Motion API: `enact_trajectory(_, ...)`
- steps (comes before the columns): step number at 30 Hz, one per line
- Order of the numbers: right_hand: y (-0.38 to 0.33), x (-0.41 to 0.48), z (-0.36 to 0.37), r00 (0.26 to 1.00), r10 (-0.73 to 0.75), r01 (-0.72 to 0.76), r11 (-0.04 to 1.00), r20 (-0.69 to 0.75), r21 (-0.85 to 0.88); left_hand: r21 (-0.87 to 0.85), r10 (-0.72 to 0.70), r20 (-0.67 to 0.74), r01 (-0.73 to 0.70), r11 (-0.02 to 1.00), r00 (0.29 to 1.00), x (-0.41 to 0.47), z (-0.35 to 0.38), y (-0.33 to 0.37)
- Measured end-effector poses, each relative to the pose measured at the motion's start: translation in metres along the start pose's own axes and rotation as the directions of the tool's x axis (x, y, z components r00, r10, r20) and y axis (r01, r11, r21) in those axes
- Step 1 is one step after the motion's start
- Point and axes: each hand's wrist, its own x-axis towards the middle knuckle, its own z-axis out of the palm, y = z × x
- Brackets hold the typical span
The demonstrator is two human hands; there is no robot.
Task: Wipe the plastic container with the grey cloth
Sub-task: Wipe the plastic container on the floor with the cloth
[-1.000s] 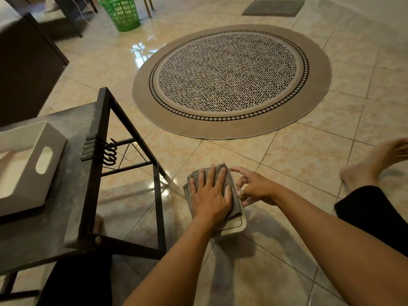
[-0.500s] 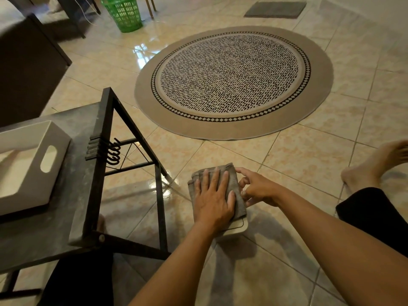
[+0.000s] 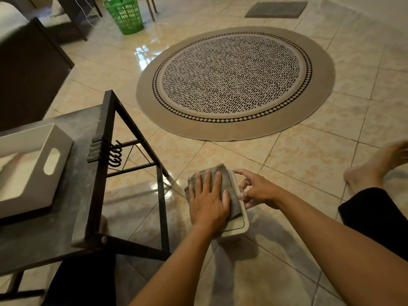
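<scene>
**A:** What does the head camera give you?

**B:** I'm looking down at a glossy tiled floor (image 3: 298,164). A round patterned rug (image 3: 234,82) lies further off, a green basket (image 3: 124,14) stands at the back, and a low dark table (image 3: 66,195) with a white tray (image 3: 28,168) on it is at my left. The plastic container (image 3: 239,226) sits on the floor just beside the table's frame, and only its near corner and right edge show from under the grey cloth (image 3: 227,184).

**A:** And the hands?

**B:** My left hand (image 3: 208,199) lies flat on the cloth, fingers spread and closed on nothing, pressing the cloth onto the container's top. My right hand (image 3: 257,189) is at the container's right edge with loosely curled fingers, touching the rim. I can't tell whether it pinches the rim or only steadies it.

**A:** How would you wipe it well?

**B:** I'd judge the top is partly covered. I'd keep the palm flat with even pressure, brace the rim so the container doesn't slide on the slick tile, and sweep toward the bare near corner.
</scene>
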Motion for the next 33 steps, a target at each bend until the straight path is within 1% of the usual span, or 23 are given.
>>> enact_trajectory(2,0.0,0.001,0.001,1.0,0.005,-0.005,1.0,-0.005,-0.002,-0.009,-0.012,0.003,0.012,1.0,1.0,-0.014,0.002,0.004)
enact_trajectory(5,-0.002,0.001,0.0,1.0,0.024,-0.024,0.999,-0.003,-0.025,0.034,0.028,0.028,-0.029,0.999,0.999,-0.022,0.009,0.018)
enact_trajectory(7,-0.003,0.0,0.001,0.999,0.035,-0.034,0.999,0.01,-0.029,0.034,0.039,0.033,-0.04,0.999,0.999,-0.014,0.008,0.02)
enact_trajectory(12,-0.005,-0.003,0.002,0.999,0.041,-0.041,0.999,-0.001,-0.009,0.019,-0.012,0.037,0.011,1.0,0.999,-0.017,-0.001,0.003)
enact_trajectory(15,-0.005,-0.003,0.002,0.999,0.042,-0.042,0.999,-0.008,-0.018,-0.001,0.044,0.034,-0.044,0.999,0.998,-0.041,0.004,0.011)
enact_trajectory(18,-0.006,-0.004,0.001,0.999,0.036,-0.035,0.998,0.002,-0.045,0.043,0.095,0.044,-0.097,0.994,0.994,-0.043,0.009,0.025)
enact_trajectory(20,-0.006,-0.005,0.002,0.999,0.038,-0.038,0.999,0.003,-0.034,0.05,0.086,0.052,-0.088,0.995,0.995,-0.034,0.005,0.024)
enact_trajectory(24,-0.004,-0.004,0.003,0.999,0.04,-0.04,0.999,-0.003,-0.002,0.044,0.0,0.028,-0.001,0.999,1.0,-0.042,0.003,0.008)
enact_trajectory(29,-0.005,-0.003,0.001,0.999,0.039,-0.039,0.999,0.005,-0.034,0.027,0.065,0.044,-0.067,0.997,0.997,-0.057,0.006,0.031)
enact_trajectory(33,-0.006,-0.006,-0.003,0.995,0.065,-0.065,0.998,0.074,0.0,0.047,0.051,0.074,-0.054,0.997,0.996,-0.041,0.001,0.024)
